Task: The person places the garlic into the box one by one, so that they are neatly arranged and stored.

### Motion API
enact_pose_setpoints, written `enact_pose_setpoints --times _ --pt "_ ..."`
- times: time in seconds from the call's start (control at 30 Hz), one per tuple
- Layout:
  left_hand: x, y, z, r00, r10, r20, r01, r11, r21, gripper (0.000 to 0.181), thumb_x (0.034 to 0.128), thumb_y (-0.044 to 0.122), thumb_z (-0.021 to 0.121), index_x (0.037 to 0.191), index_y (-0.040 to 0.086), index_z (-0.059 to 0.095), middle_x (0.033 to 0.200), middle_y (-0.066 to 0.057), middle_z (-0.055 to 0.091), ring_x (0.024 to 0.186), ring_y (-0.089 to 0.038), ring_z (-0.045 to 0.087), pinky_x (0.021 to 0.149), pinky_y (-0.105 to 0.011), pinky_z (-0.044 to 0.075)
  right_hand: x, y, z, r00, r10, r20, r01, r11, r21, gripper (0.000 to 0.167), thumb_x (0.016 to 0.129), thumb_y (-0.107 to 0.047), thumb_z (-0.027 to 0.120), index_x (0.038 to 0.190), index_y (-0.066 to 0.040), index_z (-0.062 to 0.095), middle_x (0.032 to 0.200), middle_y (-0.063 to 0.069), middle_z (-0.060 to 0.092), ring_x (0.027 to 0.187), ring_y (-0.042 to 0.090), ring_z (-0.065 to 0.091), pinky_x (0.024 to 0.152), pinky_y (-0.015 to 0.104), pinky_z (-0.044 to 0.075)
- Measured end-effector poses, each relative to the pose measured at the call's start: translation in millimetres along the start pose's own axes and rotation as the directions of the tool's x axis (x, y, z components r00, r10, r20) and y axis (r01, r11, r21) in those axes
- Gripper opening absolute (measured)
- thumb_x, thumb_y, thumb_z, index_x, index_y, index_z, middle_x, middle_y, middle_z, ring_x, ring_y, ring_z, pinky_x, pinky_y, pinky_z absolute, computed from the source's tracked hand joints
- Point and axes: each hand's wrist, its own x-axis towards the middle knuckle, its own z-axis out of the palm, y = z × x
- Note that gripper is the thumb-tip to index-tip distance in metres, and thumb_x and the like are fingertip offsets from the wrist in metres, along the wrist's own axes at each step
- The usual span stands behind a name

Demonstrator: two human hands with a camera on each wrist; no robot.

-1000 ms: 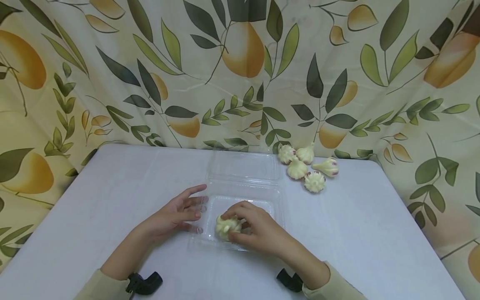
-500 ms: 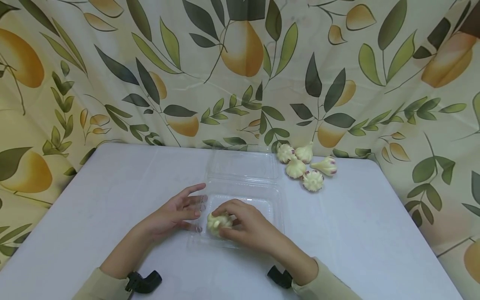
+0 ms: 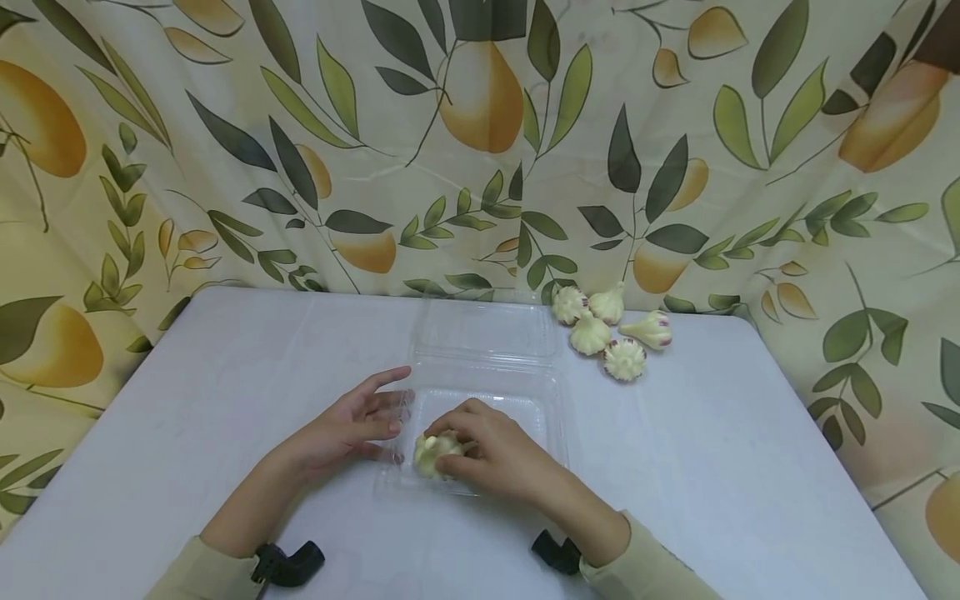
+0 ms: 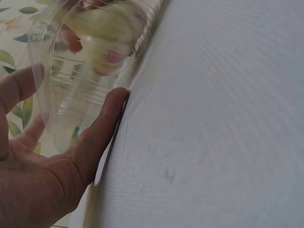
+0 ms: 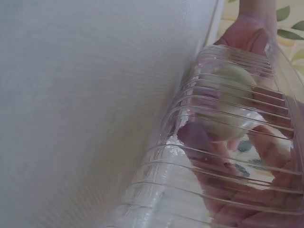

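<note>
The right hand [image 3: 491, 446] is gripping a garlic bulb [image 3: 431, 456], its thumb and fingers curling round the sides. The left hand [image 3: 352, 429] is spreading its fingers wide and holding nothing, its fingertips touching the left side of a clear plastic box [image 3: 557, 417]. The held bulb is sitting inside the box, near that left side; both wrist views are showing it through the clear wall. Whether it is resting on the box's floor, I cannot tell.

The box's lid [image 3: 487, 329] is lying open behind it. To the right of the lid, five more bulbs [image 3: 624, 360] are lying close together, some showing purple marks. Everything is resting on a white tabletop [image 3: 285, 358]. Beige sleeves [image 3: 202, 575] are covering the forearms, and a cloth [image 3: 225, 217] printed with fruit and leaves is hanging behind.
</note>
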Motion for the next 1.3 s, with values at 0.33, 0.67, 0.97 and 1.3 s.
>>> enact_pose_setpoints --times 0.33,0.67,0.97,1.3 --pt "-0.5 -0.5 -0.5 1.0 0.012 0.004 -0.012 1.0 -0.004 0.075 0.098 0.003 0.058 0.159 0.023 0.02 0.162 -0.017 0.022 0.147 -0.04 0.023 0.091 -0.051 0.054 2.3 0 -1 1.0 -0.007 0.025 0.008 1.0 -0.024 0.028 0.092 -0.014 0.07 0.119 -0.023 0.069 0.114 -0.008 0.069 0.094 0.009 0.069 0.084 0.032 0.056" --pt "-0.5 0.0 -0.6 1.0 0.004 0.004 -0.004 1.0 0.007 0.075 0.0985 0.005 0.059 0.16 0.024 0.019 0.163 -0.016 0.022 0.148 -0.04 0.023 0.092 -0.05 0.054 2.7 -1 -2 0.997 -0.061 0.051 0.061 0.998 0.001 0.038 0.091 -0.012 0.072 0.127 -0.018 0.064 0.125 -0.008 0.067 0.108 0.01 0.065 0.088 0.028 0.055" --pt "-0.8 0.2 0.4 1.0 -0.002 -0.005 0.002 1.0 0.017 0.076 0.0983 0.006 0.06 0.16 0.024 0.019 0.163 -0.016 0.022 0.147 -0.04 0.024 0.091 -0.05 0.054 1.2 -3 -4 0.998 -0.063 0.03 0.064 0.998 -0.023 0.04 0.09 -0.013 0.072 0.129 -0.018 0.063 0.129 -0.006 0.065 0.114 0.018 0.064 0.091 0.03 0.055" --pt "-0.2 0.0 0.5 1.0 0.003 0.007 -0.004 1.0 0.019 0.075 0.0985 0.006 0.059 0.16 0.024 0.019 0.162 -0.018 0.022 0.146 -0.042 0.027 0.091 -0.051 0.054 -7.4 -13 -19 0.997 -0.069 -0.016 0.069 0.998 -0.002 0.042 0.091 -0.015 0.072 0.132 -0.02 0.061 0.133 -0.006 0.063 0.118 0.022 0.063 0.091 0.03 0.055"
